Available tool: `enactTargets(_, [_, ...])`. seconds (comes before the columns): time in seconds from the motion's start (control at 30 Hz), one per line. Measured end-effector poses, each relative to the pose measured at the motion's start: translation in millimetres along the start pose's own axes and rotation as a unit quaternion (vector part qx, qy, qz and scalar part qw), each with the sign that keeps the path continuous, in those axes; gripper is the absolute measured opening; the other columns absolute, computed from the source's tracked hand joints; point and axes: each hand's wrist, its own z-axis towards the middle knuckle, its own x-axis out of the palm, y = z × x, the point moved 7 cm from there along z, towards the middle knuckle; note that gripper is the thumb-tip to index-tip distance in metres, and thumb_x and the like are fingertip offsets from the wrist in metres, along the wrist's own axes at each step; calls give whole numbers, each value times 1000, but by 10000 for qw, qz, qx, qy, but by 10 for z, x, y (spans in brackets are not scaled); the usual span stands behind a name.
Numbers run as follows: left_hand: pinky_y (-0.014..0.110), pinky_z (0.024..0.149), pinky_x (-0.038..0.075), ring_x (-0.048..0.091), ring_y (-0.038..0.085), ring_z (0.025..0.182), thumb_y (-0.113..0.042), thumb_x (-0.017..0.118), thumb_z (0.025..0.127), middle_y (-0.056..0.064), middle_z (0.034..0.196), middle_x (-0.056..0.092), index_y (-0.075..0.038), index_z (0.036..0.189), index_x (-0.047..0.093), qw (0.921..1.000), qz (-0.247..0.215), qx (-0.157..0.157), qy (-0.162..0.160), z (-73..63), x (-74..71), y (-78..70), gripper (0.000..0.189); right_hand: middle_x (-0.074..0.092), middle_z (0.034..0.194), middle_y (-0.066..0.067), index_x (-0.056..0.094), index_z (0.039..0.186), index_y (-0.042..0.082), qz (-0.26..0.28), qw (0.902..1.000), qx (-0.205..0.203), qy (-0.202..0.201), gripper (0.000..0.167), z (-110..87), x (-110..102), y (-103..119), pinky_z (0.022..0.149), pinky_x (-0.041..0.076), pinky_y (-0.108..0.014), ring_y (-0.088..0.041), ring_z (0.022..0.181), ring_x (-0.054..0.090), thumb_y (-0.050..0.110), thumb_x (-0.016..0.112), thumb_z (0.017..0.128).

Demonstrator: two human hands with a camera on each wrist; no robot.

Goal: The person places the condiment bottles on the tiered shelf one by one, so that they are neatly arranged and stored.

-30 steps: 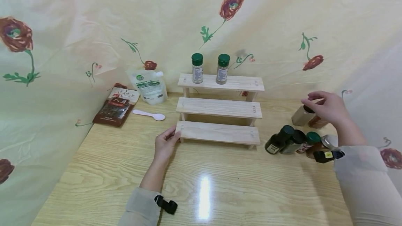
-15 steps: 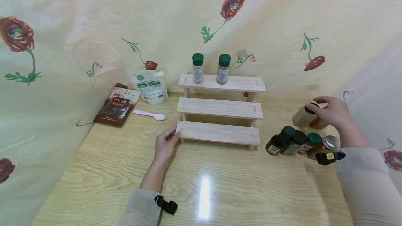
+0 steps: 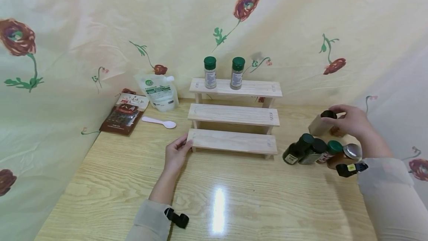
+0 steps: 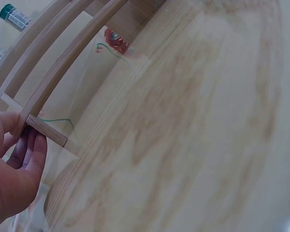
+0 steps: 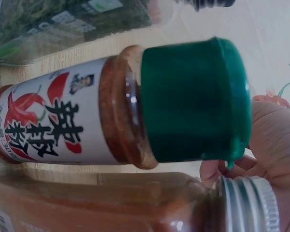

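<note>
My left hand (image 3: pixel 176 154) grips the left end of the lowest step of a three-tier wooden rack (image 3: pixel 232 141). In the left wrist view its thumb lies on top of the board and the fingers curl beneath. At the far right, my right hand (image 3: pixel 353 122) pinches a black-capped spice bottle (image 3: pixel 318 125) by its cap, thumb in front and fingers behind. That bottle has a pale beige body. Two green-capped spice jars, a left jar (image 3: pixel 210 73) and a right jar (image 3: pixel 237 73), stand on the top step. The right wrist view mostly hides the right fingers behind a green-capped chili powder jar (image 5: pixel 53 113).
In front of the right hand stand a dark bottle (image 3: pixel 295 150), a black-lidded jar (image 3: pixel 313 152) and a silver-lidded jar (image 3: pixel 347 155). A reddish jar (image 3: pixel 338 131) is partly behind the hand. On the left lie a brown packet (image 3: pixel 122 116), a spouted pouch (image 3: pixel 159 94) and a white spoon (image 3: pixel 159 122).
My right hand has come down onto the black cap and closed on it, and the bottle has shifted slightly left. The left hand has kept its grip on the rack.
</note>
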Motion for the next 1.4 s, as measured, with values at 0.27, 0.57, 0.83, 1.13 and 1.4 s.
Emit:
enactTargets(0.27, [20,84,59,63,6,86,-5,72,94,11,108,67,7,131,62,10000,-3,32,16,-12,0,-15,40,47,132,-39,45,141,-10,-242,9991,-52,340,81,15,67,-12,64,57,-42,-51,103,59,48,73,92])
enactTargets(0.57, [19,83,59,63,8,87,-4,73,94,14,107,68,6,129,64,10000,-12,87,-32,-12,-8,-7,38,57,121,-37,52,134,-12,-463,9977,-433,224,74,0,68,59,56,55,-36,-38,85,66,44,74,92])
enactTargets(0.83, [17,82,58,63,7,88,-4,73,93,15,107,68,6,128,65,9999,-41,113,-47,-6,-15,-7,38,58,118,-36,54,133,-11,-396,9972,-623,75,71,-29,81,75,52,52,-33,-27,74,64,43,75,92])
enactTargets(1.13, [16,81,58,63,7,88,-4,74,93,14,106,69,7,128,65,9999,-28,151,-29,6,4,2,38,60,114,-33,60,129,-7,-220,9978,-531,-330,67,-29,-30,141,49,50,-34,-27,76,61,45,75,91])
enactTargets(1.4, [16,80,58,63,7,87,-5,73,93,16,107,69,8,128,64,9998,44,176,-39,7,-7,10,38,62,114,-30,64,124,-6,-219,9942,-748,-738,61,-17,-201,338,51,49,-29,-23,77,61,41,78,89])
